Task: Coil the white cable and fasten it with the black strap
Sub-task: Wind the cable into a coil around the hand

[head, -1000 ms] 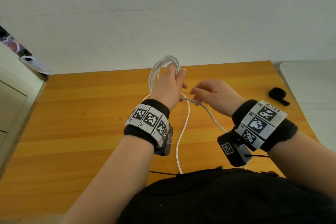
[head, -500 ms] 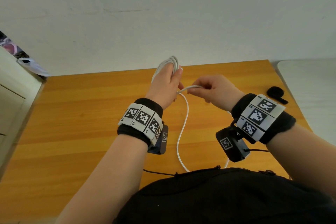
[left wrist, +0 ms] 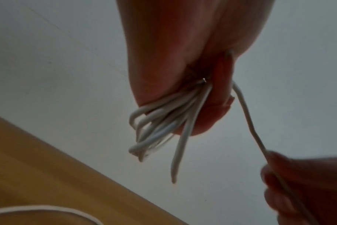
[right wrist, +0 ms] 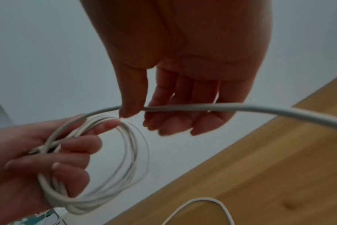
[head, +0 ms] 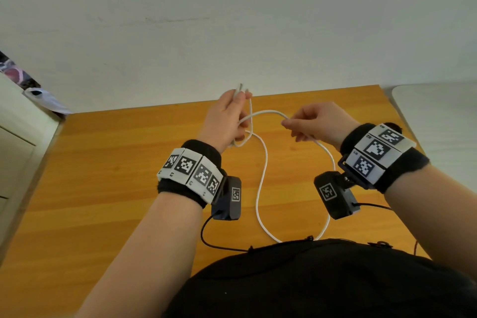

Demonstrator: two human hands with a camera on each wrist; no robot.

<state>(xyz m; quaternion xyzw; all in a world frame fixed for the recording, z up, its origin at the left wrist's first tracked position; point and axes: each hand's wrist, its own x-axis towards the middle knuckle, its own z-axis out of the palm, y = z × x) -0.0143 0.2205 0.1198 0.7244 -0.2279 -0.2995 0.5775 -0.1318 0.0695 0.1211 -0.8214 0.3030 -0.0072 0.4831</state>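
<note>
My left hand [head: 236,108] grips several turns of the white cable [head: 260,188] above the far side of the wooden table [head: 116,175]. In the right wrist view the coil [right wrist: 129,153] hangs round that hand's fingers [right wrist: 83,146]. My right hand [head: 289,124] pinches a single strand between thumb and fingers [right wrist: 183,121], a short arc away from the coil. The rest of the cable runs in a long loop down to the table's near edge and back up. Only a dark bit of the black strap [head: 395,126] peeks out behind my right wristband.
A white wall rises behind the table. A pale cabinet [head: 15,150] stands to the left and a white rounded surface [head: 438,116] to the right. Black camera leads [head: 206,235] trail from my wrists to my dark clothing at the near edge.
My right hand has drawn away to the right, pulling a strand out from the coil. The left hand has turned, and the strap has slipped behind my right wrist.
</note>
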